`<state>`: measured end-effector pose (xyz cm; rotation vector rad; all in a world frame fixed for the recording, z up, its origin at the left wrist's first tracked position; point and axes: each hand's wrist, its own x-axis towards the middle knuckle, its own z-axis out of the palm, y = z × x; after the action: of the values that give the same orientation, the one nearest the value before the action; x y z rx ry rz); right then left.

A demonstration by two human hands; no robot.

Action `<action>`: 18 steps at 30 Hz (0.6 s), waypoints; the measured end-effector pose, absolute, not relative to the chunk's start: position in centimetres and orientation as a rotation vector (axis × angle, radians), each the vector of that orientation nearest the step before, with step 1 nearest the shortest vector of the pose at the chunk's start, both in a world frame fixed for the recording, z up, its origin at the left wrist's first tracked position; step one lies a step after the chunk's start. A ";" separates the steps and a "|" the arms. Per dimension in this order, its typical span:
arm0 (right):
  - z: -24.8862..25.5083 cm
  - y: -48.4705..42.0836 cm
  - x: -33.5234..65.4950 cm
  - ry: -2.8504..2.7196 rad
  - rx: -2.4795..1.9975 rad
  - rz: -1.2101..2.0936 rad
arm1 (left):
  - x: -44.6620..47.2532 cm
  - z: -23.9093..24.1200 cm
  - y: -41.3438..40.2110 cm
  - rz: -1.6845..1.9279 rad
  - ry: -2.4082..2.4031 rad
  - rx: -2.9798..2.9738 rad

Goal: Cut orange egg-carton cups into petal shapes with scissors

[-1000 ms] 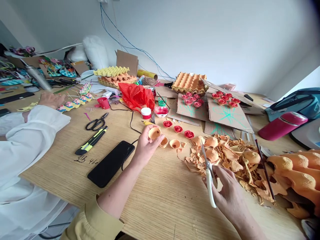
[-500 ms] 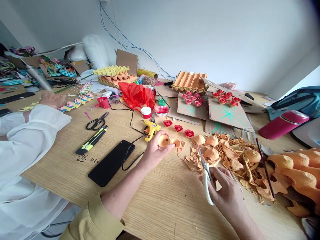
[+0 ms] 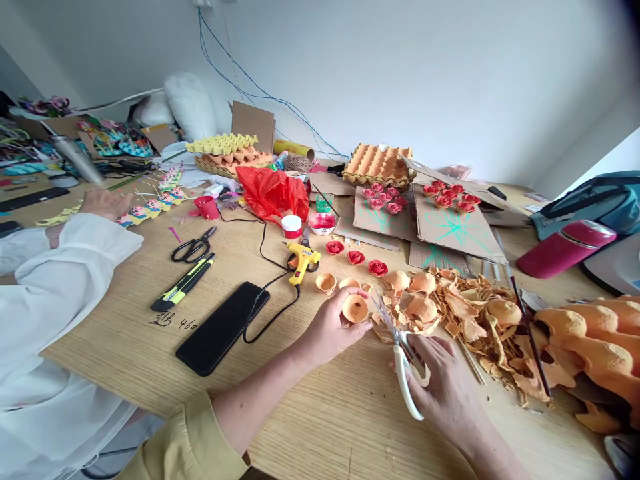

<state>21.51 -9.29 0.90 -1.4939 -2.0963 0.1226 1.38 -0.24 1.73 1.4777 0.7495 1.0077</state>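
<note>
From my end of the head camera, I have the left hand (image 3: 337, 327) pinching a small orange cup (image 3: 355, 309) between thumb and fingers, its hollow facing up toward me, above the tabletop in front of the scraps. The right hand (image 3: 443, 373) is wrapped around white-handled scissors (image 3: 406, 357), blades parted and pointing at the cup, just beside it; I cannot tell whether they touch its rim. The two hands are near each other but apart. As I judge it, the trimming is partway through. Two loose cups (image 3: 326, 283) sit beyond the left hand, seemingly cut round, and a heap of orange scraps (image 3: 465, 307) shows plenty of cutting done. Further on, three red roses (image 3: 355, 257) stand in a row, with more red flowers (image 3: 444, 199) clustered on cardboard (image 3: 453, 233), all apparently finished. Left to do, I would say, are the domed pieces (image 3: 423, 283) lying among the scraps and the uncut bumps of the orange tray (image 3: 600, 327) at far right. The held cup is plain orange, with no red on it that I can see.
</note>
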 end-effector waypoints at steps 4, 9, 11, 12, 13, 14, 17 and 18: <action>0.7 -9.2 21.4 -2.116 -1.539 0.147 | 1.4 1.2 -0.3 1.012 0.771 1.505; 0.7 -9.2 21.4 -2.126 -1.538 0.119 | 1.3 1.7 -0.5 1.006 0.693 1.343; 0.8 -9.3 21.4 -2.104 -1.516 0.096 | 1.2 1.9 -0.5 0.961 0.596 1.222; 0.9 -9.3 21.5 -2.086 -1.502 0.082 | 1.1 1.9 -0.4 0.919 0.540 1.164; 0.9 -9.4 21.5 -2.066 -1.488 0.070 | 1.1 1.9 -0.4 0.868 0.488 1.102; 1.0 -9.4 21.6 -2.047 -1.475 0.060 | 1.0 1.8 -0.2 0.815 0.444 1.032; 0.9 -9.4 21.8 -2.003 -1.453 0.032 | 0.9 1.4 0.1 0.712 0.350 0.793; 0.8 -9.4 21.9 -1.998 -1.450 0.026 | 0.9 1.3 0.2 0.692 0.324 0.727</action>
<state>21.92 -9.45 0.84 -1.4497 -1.9978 0.0262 0.88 0.22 1.30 0.7270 0.3244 0.6921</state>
